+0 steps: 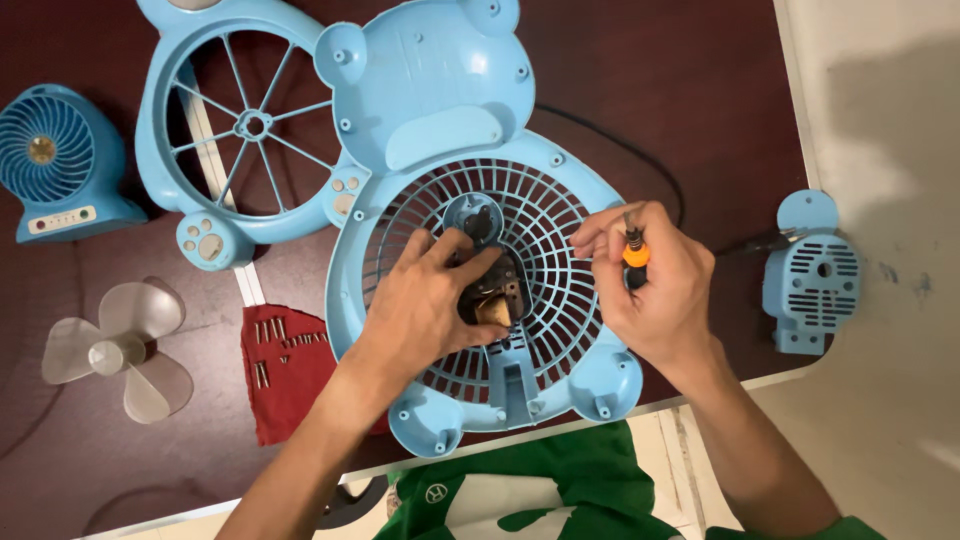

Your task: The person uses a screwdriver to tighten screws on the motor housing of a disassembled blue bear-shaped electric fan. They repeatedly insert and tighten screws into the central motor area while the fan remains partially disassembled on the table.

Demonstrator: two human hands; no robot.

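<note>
The left hand (425,300) has its grip clenched on the dark motor (495,292) at the middle of the blue bear-shaped grille (560,280), which lies flat on the counter (700,90). The right hand (655,285) grasps an orange-collared screwdriver (635,255) just right of the motor. A second grille (245,125) lies upper left, a small fan (55,160) beyond it. Screws rest on a red cloth (290,375) beside clear blades (120,350); a blue housing (812,272) sits far right.

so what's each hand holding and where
The right hand grips a screwdriver by its orange-and-black handle. The left hand holds the dark motor from above, at the middle of the blue grille.
</note>
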